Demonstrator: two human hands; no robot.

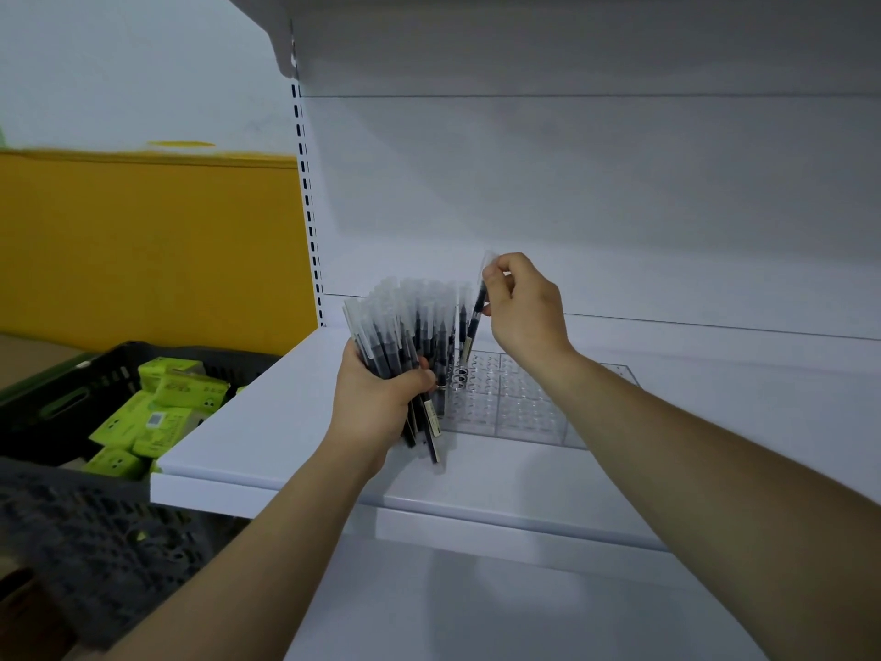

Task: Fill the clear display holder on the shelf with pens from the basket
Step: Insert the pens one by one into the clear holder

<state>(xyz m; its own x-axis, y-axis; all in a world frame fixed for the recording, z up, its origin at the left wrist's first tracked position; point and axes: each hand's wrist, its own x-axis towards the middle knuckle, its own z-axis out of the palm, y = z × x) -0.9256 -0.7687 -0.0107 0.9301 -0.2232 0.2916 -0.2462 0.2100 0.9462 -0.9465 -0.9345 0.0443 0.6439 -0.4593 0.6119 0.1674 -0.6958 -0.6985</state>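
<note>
Pens point(405, 336) are gripped as a fat bundle in the left hand point(376, 403), at the left edge of the clear display holder point(515, 403) on the shelf point(286, 422). A single pen point(476, 312) is pinched near its cap by the right hand point(524, 307) and tilted over a back-left hole. It's probably best straightened before being lowered, so the neighbours aren't knocked.

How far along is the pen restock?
Early. Done: unclear whether any pen already stands in the clear plastic grid holder. In hand: left hand grips a bundle of black clear-capped pens; right hand pinches a single black pen over the holder. Left: nearly the whole grid looks empty.
</note>
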